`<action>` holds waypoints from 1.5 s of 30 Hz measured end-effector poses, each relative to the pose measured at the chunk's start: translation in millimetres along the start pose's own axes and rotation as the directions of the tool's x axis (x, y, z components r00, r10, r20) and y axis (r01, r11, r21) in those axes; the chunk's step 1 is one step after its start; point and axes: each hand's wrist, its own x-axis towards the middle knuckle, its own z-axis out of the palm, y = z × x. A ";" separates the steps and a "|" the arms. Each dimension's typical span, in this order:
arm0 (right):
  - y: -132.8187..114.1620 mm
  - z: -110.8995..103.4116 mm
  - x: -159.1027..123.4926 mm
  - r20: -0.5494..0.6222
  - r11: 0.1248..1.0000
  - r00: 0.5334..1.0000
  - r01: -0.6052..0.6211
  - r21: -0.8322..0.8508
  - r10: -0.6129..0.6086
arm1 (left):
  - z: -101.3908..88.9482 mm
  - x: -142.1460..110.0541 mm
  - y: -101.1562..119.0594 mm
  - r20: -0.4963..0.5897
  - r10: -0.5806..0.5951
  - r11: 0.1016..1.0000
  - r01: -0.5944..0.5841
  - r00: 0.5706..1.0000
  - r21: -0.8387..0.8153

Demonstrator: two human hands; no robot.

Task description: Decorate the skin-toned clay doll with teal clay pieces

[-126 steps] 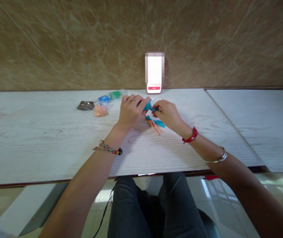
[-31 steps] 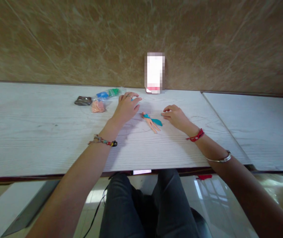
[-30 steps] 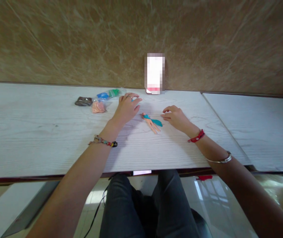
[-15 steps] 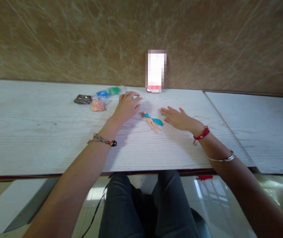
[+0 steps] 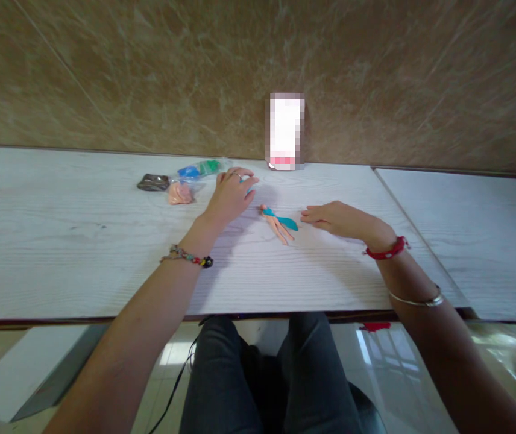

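Note:
A small flat clay figure (image 5: 278, 224) lies on the white table, with peach head and legs, a teal top and a teal piece fanning to the right. Up and left of it is my left hand (image 5: 232, 196), its fingers curled round a bit of teal clay (image 5: 242, 179) that shows between them. My right hand (image 5: 337, 219) rests palm down just right of the figure, fingers stretched out flat with the tips on the tabletop. Whatever may be beneath those fingertips is hidden.
Packets of peach clay (image 5: 180, 193), dark clay (image 5: 153, 182), and blue and green clay (image 5: 198, 169) lie left of my left hand. A phone with a blurred screen (image 5: 285, 129) leans on the marbled wall (image 5: 149, 72). The table's front edge (image 5: 258, 313) runs above my knees.
My right hand has drawn back to the right and turned, its fingers now together. A teal bit by its fingertips is no longer visible. My left hand and the figure stay put.

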 end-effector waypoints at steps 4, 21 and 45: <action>-3.3 3.2 10.3 -0.097 0.998 0.994 -0.058 -0.022 0.056 | 0.5 -0.3 -0.7 -0.011 0.003 1.000 -0.003 1.000 0.010; 0.2 10.0 21.6 -0.157 0.983 0.972 -0.181 -0.041 0.173 | -2.7 1.0 0.1 -0.005 -0.027 1.000 0.027 1.000 0.012; 15.5 -1.7 4.5 -0.146 0.981 0.970 -0.196 -0.013 0.192 | 1.0 1.3 -1.7 -0.024 0.022 1.000 -0.022 0.999 -0.003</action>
